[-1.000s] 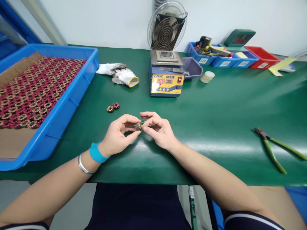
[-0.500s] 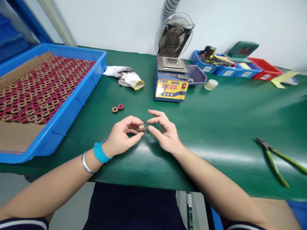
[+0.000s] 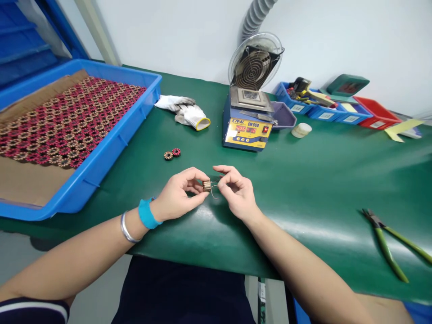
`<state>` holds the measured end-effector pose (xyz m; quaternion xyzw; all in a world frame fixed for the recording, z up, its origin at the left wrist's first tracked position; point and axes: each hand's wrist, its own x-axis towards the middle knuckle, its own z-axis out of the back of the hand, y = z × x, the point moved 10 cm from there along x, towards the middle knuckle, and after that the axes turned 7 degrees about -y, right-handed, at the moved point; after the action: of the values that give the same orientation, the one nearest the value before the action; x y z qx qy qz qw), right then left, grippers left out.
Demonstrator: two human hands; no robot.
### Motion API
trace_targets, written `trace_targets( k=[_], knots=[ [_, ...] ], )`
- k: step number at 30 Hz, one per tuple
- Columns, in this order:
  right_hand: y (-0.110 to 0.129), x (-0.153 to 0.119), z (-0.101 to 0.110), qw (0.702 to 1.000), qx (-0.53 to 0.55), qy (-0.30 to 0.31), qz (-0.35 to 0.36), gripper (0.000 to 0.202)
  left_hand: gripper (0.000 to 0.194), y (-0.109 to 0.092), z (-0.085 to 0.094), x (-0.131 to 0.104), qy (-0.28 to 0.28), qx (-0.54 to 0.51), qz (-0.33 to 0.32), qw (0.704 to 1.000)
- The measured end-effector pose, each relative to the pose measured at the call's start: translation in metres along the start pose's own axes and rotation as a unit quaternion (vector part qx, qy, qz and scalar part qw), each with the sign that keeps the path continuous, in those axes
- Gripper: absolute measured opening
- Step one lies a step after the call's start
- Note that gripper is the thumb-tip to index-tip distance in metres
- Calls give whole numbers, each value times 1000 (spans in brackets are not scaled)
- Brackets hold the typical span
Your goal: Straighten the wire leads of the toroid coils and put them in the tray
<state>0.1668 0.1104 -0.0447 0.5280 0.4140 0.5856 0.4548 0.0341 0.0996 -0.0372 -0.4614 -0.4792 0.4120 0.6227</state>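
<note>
A blue tray point(image 3: 111, 135) of wound coils sits at the left. Above the green worktop point(image 3: 303, 189), the left hand point(image 3: 177, 195) pinches a small coil point(image 3: 207, 185) — the right hand point(image 3: 238, 193), fingertips closed, grips its wire lead. Green-handled pliers point(image 3: 388, 245) lie far right.

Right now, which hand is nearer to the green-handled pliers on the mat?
Right. The right hand is at mid-table, left of the green-handled pliers with open mat between them. The left hand sits farther left still, pinching the small coil.
</note>
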Motion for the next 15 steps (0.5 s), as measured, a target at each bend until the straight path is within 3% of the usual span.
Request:
trace_targets(
  k=[4,7,10,15],
  knots=[
    [-16,6,15,991,103,-68,-59,20,22,1,-1,-1,8,-36,12,999],
    [-17,5,2,989,123,-16,-79,11,19,0,-1,-1,18,-51,7,998],
    [-11,0,-11,992,94,45,-67,14,12,-2,-1,-1,23,-49,-11,998],
    [-7,2,-6,996,65,31,-45,24,10,-3,-2,-1,29,-21,-27,999]
  ],
)
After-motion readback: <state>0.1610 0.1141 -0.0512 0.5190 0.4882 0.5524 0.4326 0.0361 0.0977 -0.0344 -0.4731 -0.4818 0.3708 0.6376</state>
